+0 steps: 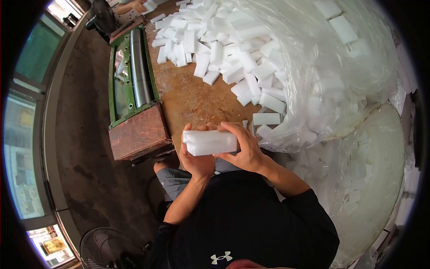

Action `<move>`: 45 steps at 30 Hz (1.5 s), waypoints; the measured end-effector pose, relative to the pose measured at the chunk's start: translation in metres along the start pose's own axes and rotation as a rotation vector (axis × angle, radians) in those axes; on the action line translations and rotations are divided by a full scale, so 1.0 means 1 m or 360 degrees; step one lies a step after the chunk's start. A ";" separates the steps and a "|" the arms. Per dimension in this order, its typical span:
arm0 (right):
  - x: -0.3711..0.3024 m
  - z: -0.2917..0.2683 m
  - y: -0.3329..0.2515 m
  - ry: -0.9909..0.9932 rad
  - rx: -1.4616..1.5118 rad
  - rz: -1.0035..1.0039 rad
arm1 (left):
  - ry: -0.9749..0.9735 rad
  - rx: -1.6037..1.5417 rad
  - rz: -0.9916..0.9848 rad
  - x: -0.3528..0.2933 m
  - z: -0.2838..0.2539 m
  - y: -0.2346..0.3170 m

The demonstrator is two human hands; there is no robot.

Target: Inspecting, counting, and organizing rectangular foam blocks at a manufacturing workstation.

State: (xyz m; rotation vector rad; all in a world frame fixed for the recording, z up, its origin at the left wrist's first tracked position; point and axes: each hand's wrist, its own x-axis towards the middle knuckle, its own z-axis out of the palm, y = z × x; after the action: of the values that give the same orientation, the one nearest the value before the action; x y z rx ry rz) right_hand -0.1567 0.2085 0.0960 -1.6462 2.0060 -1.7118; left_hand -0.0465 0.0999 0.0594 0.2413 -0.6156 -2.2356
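Note:
A small stack of white foam blocks (209, 142), wrapped or layered together, is held level above my lap at the table's near edge. My left hand (197, 158) cups its left end from below, with the thumb along the side. Around the right end, my right hand (245, 148) closes with fingers on top and thumb underneath. Beyond my hands, a large heap of loose white foam blocks (216, 53) covers the far part of the brown tabletop (190, 96). One single foam block (266, 119) lies just past my right hand.
A green-framed roller machine (132, 71) stands along the table's left side. Big clear plastic bags (309, 80) of blocks crowd the right. Another person's hand (136, 6) shows at the far left. A wire fan (99, 246) stands at lower left.

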 end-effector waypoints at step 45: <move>0.102 -0.330 0.046 0.0846 -0.1356 0.0241 | -0.1820 0.2766 0.0699 0.056 0.002 -0.118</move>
State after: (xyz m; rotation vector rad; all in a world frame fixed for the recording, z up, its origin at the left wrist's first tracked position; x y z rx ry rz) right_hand -0.4314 0.3577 0.2500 -1.1376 3.3448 -1.4147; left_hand -0.1610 0.1266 0.0029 -0.3705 -2.7012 -0.6498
